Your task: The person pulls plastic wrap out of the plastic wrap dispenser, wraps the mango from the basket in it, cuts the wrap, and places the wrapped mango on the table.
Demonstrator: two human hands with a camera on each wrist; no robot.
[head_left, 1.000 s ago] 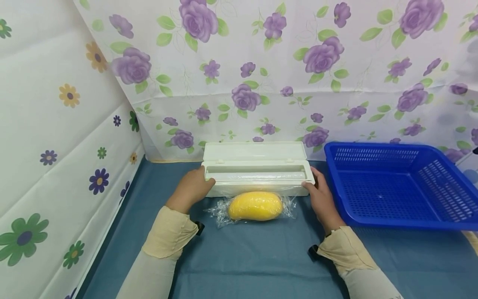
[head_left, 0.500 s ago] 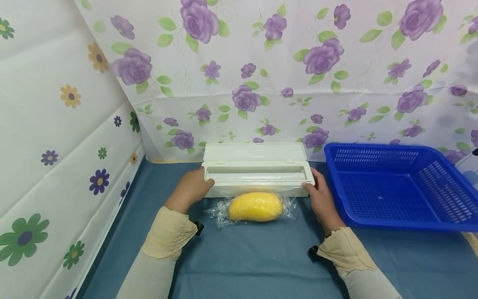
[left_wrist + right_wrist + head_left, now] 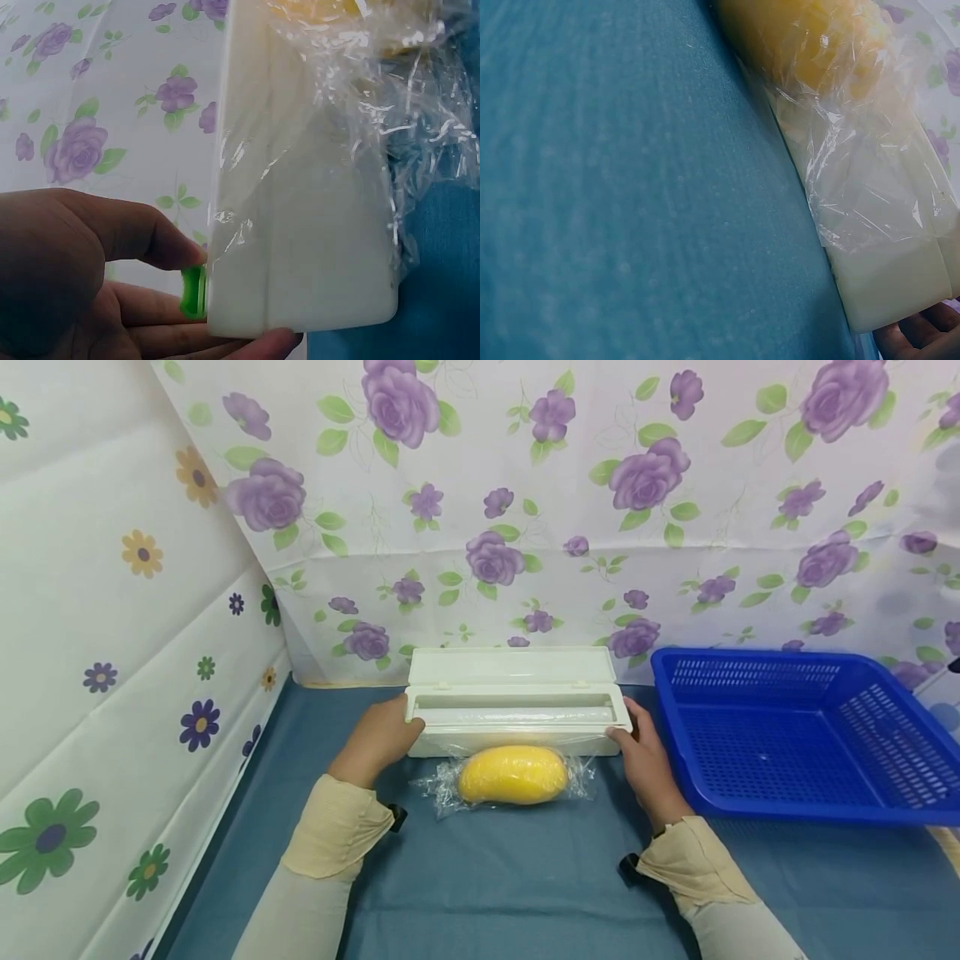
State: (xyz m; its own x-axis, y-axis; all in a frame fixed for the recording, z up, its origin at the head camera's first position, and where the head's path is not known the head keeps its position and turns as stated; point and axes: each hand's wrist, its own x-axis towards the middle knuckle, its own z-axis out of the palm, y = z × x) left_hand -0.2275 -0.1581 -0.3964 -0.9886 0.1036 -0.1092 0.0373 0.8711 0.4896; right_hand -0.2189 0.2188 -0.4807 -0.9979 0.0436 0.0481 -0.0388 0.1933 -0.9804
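Note:
A white cling film dispenser stands near the back wall, its lid raised and a film roll inside. My left hand grips its left end; in the left wrist view the thumb touches a green slide cutter and the fingers lie against the end wall. My right hand holds the right end, thumb on the front rim. A smooth yellow mango-like fruit lies before the dispenser in cling film, twisted at both sides. Film stretches from it up the dispenser's front.
A blue plastic basket stands to the right, close to my right hand. Blue-green cloth covers the table. Flowered sheets hang behind and at the left.
The left thumb has slid slightly left along the dispenser's front rim, towards its end. The right hand, the dispenser and the wrapped mango-like fruit stay in place.

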